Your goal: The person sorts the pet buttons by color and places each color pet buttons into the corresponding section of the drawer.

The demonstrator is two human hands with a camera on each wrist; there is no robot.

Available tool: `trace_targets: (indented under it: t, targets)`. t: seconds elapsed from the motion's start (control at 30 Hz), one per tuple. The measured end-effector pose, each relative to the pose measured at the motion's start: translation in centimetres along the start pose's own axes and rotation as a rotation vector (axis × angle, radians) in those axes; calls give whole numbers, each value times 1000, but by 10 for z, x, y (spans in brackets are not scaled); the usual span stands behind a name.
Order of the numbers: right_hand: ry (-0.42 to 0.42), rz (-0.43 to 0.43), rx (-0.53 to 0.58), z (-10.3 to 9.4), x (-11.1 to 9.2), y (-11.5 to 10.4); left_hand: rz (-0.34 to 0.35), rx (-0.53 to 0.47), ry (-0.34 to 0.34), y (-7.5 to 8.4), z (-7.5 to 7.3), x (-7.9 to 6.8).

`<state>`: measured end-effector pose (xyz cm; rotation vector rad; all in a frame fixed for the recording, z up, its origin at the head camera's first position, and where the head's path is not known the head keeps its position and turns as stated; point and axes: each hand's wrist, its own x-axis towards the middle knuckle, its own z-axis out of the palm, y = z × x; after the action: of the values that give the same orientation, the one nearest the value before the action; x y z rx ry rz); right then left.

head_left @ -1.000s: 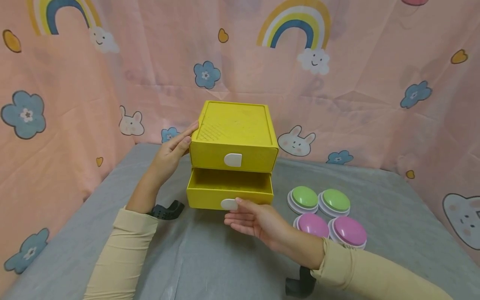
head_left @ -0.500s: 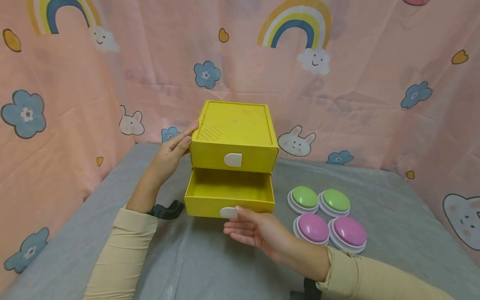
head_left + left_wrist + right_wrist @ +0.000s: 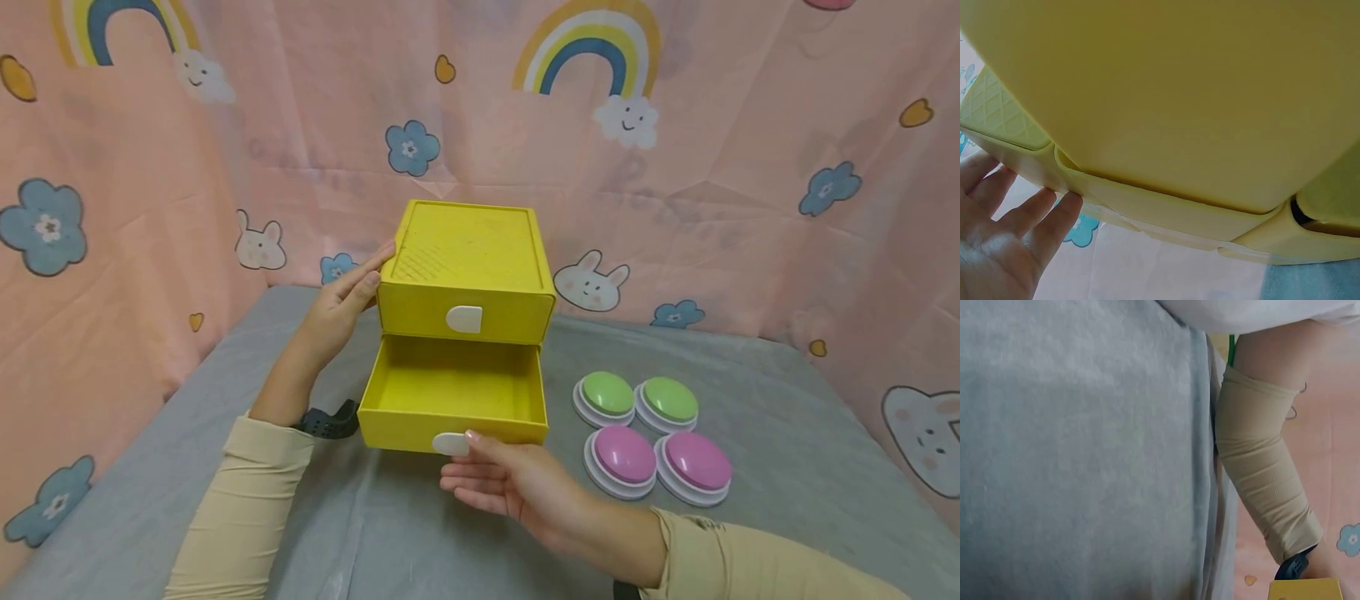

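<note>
A yellow two-drawer box (image 3: 472,246) stands mid-table in the head view, its upper drawer pushed in. The lower drawer (image 3: 397,428) is pulled well out, showing a plain yellow floor. At its front, my right hand (image 3: 525,487) pinches the white drawer handle (image 3: 448,444) near its right end; the thumb is on top and the other fingers extend below. My left hand (image 3: 337,312) rests straight fingers against the box's left side. The left wrist view shows those fingertips (image 3: 1069,203) along the yellow edge. In the right wrist view, my right hand is hidden.
Two green-topped push buttons (image 3: 608,393) and two pink-topped ones (image 3: 625,455) sit in a cluster right of the box. Grey cloth (image 3: 420,533) covers the table. A pink patterned curtain (image 3: 322,150) hangs behind and at both sides.
The lower drawer has slid further out toward me, with my right hand moving along with its handle. My left hand has kept its place on the box's side.
</note>
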<state>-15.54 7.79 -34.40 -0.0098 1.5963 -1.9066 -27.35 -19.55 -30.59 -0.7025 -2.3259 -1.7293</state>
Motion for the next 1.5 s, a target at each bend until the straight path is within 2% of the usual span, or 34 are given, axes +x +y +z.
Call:
trace_targets:
  t: [0.27,0.47,1.5]
  targets:
    - [1,27,-7,4,-9,5,12,-4,-3,0,-1,-1]
    - [3,32,-6,7,-14,9,-6,-1,0,1,0,-1]
    - [-16,61,1,10,-26,27,1,-28,-6,0,-1,0]
